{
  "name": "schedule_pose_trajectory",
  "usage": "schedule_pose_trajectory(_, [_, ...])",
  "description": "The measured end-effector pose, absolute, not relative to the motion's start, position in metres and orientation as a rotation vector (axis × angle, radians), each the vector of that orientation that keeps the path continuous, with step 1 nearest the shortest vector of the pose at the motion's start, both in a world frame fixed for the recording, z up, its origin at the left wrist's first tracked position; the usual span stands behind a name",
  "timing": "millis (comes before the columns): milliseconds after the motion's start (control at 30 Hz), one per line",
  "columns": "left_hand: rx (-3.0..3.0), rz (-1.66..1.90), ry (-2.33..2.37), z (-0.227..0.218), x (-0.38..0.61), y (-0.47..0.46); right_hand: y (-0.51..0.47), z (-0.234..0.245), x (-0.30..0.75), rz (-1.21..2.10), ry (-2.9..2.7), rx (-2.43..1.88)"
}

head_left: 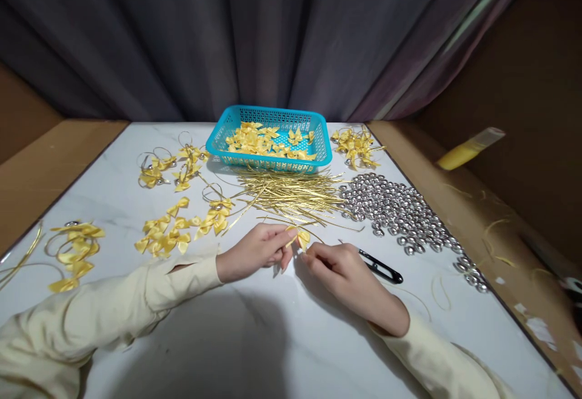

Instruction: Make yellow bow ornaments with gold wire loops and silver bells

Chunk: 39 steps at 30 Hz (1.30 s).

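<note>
My left hand [264,248] is closed in a pinch at the left side of a small yellow ribbon bow [303,240]. My right hand [345,274] is closed too, its thumb and forefinger at the bow's lower right side. A thin gold strand shows by the left fingertips, partly hidden by them. Just beyond both hands lies a loose pile of gold wire ties [295,193]. A black utility knife [382,267] rests on the table, right beside my right hand.
A blue plastic basket [269,161] holding yellow bows stands at the back. Silver bells [391,208] are spread at the right. Loose bows [166,229] lie left of my hands, and bunches of bows with wire [75,250] lie farther left. Another bunch [357,144] sits right of the basket.
</note>
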<state>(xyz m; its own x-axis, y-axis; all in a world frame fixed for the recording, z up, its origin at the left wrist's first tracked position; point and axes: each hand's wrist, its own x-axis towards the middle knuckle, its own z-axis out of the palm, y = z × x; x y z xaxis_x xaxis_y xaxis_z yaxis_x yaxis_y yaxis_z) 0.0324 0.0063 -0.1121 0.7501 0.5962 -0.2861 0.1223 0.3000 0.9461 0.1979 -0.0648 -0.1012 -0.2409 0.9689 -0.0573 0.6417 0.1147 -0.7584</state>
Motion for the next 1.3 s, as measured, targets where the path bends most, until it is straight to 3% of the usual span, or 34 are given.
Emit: schedule_pose_trajectory(1300, [1.194,0.326,0.624,-0.1128,0.0282,0.0142,-0.0634,-0.0993,0.1997,0.965,-1.878,-1.557])
